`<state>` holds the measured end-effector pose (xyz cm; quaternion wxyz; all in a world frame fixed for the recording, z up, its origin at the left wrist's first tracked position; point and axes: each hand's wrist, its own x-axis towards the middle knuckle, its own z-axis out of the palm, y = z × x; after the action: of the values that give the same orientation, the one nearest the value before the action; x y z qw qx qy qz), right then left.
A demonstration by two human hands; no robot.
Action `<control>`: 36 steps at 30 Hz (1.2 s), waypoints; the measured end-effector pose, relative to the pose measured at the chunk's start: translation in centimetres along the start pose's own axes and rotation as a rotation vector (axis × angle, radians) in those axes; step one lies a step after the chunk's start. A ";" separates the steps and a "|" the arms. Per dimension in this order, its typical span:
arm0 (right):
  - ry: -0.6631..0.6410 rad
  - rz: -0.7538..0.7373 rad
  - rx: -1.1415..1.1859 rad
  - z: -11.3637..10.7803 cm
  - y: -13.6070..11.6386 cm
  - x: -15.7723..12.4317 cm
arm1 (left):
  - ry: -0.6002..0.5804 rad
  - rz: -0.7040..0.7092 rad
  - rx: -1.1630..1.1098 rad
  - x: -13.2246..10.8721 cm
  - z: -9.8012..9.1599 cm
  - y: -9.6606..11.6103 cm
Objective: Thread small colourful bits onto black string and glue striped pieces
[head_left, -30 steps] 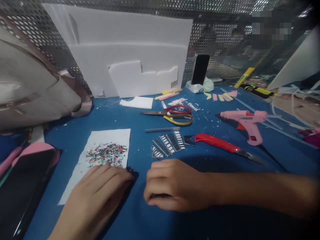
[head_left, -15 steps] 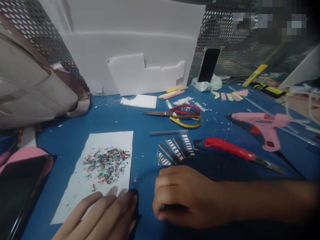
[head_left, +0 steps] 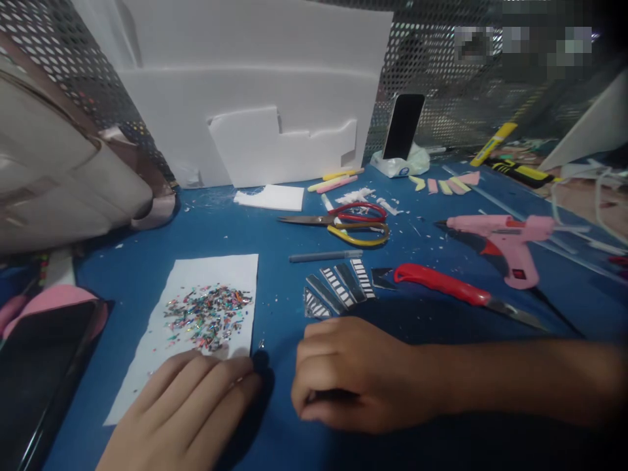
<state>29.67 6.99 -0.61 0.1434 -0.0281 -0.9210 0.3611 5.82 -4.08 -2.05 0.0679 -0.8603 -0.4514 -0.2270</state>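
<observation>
Left hand [head_left: 189,409]: flat and open, fingertips on the near edge of the paper [head_left: 216,268], gripping nothing. Glitter [head_left: 209,313] heaped just beyond those fingertips. Right hand [head_left: 356,373]: curled on the table [head_left: 275,432] just right of the paper, near the striped strips [head_left: 338,284]; impossible to tell whether anything is inside.

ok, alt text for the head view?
Two hands rest on a blue table: the left hand lies flat on the near edge of a white paper sheet strewn with glitter bits, the right hand is curled beside it. Beyond lie striped strips, a red-handled knife, scissors and a pink glue gun.
</observation>
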 end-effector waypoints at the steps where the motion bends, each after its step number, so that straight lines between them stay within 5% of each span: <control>1: -0.011 -0.003 -0.015 0.0 -0.1 0.0 | -0.012 -0.006 0.000 0.1 0.0 0.0; 7: -0.048 -0.071 -0.150 0.0 -0.5 0.1 | -0.096 -0.031 -0.054 0.9 -0.3 0.2; 18: 0.075 0.023 -0.097 0.2 -1.0 -0.1 | -0.046 -0.286 -0.615 2.0 -1.6 3.2; 36: 0.111 0.060 -0.061 0.1 -0.9 0.2 | -0.008 -0.350 -0.530 2.5 -1.6 2.7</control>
<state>29.53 6.29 0.00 0.1826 -0.0800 -0.9209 0.3349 8.71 -4.26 0.76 -0.2005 -0.7582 -0.5179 -0.3418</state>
